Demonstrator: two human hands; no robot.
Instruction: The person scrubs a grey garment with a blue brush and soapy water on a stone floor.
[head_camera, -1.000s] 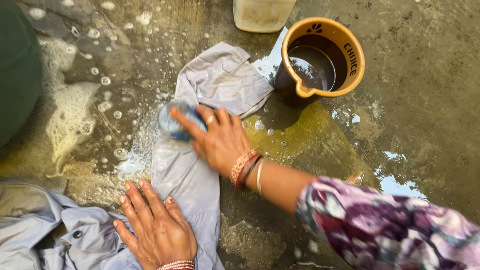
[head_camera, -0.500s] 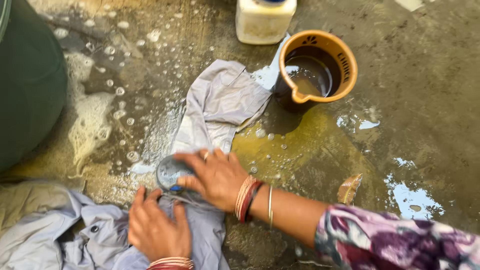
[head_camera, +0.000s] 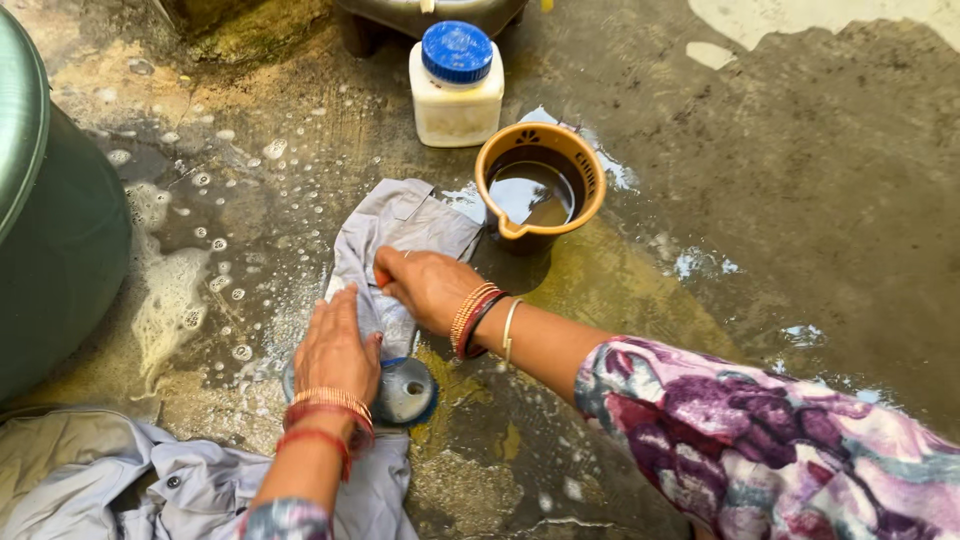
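Note:
A wet grey garment (head_camera: 405, 215) lies stretched on the soapy concrete floor, its lower part bunched at the bottom left. My left hand (head_camera: 335, 350) rests flat on the middle of it, fingers pointing away from me. My right hand (head_camera: 425, 285) is just beyond, with fingers curled and pinching a fold of the same cloth. A round scrubbing brush (head_camera: 408, 390) with a blue rim lies loose on the garment, right beside my left wrist. Neither hand holds it.
A brown mug with an orange rim (head_camera: 592, 178), holding water, stands just past the garment. Behind it is a white jar with a blue lid (head_camera: 455, 85). A large green drum (head_camera: 50, 230) fills the left edge. Soap foam (head_camera: 165, 300) and puddles cover the floor.
My right hand has let go of the brush, which now lies on the cloth, and has taken hold of the garment. My left hand slid forward. The view has pulled back.

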